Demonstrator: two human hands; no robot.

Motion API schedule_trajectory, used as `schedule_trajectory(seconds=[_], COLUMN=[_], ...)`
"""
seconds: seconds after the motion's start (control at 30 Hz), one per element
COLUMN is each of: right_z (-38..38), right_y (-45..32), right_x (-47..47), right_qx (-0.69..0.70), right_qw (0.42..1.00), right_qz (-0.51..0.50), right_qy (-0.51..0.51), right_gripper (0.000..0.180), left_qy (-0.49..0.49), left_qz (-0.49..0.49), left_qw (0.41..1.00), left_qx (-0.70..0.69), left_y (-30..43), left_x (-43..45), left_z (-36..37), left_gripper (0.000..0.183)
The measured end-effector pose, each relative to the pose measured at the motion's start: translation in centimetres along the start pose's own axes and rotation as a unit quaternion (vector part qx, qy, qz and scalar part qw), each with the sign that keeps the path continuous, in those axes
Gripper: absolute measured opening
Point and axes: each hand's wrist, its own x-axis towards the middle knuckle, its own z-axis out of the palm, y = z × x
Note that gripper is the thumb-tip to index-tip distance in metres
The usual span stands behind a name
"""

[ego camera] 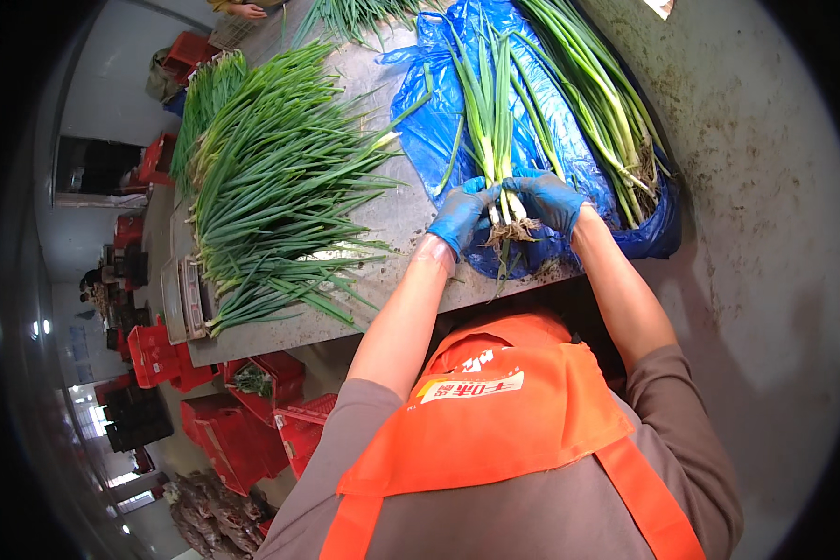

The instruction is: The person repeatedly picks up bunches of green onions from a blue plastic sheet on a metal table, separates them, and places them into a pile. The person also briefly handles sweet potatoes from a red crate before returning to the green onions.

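Note:
My left hand [464,212] and my right hand [547,199], both in blue gloves, grip a small bunch of green onions [491,133] from either side, just above the roots. The roots point towards me and the leaves lie away over a blue plastic bag [420,133]. More long green onions [605,105], with roots on, lie on the bag at the right. A large pile of green onions [280,168] spreads over the left of the metal table, bulbs mostly to the left. A single stalk with a white end lies across the pile's right side.
The metal table's [322,334] near edge runs in front of me. A scale-like metal device [183,297] stands at its left corner. Red plastic crates [241,441] are stacked on the floor at the lower left. A wall [756,175] rises on the right. Another person's hand [247,10] shows at the top.

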Motion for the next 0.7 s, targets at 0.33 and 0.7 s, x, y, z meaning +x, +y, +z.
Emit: schedule_trajectory(seconds=[0.33,0.7], right_z=[-1.5,-0.1], right_y=[1.6,2.7], right_x=[0.7,1.7], right_qx=[0.212,-0.122], right_qw=[0.976,0.988], right_qz=[0.037,-0.056], right_qy=[-0.038,0.069], right_gripper=[0.021,0.008], left_qy=[0.246,0.122], left_qz=[0.247,0.156], left_qw=[0.841,0.98], left_qx=[0.414,-0.002], left_y=[-0.2,2.6], left_x=[-0.3,-2.4], left_z=[-1.2,-2.2], left_gripper=[0.02,0.017])
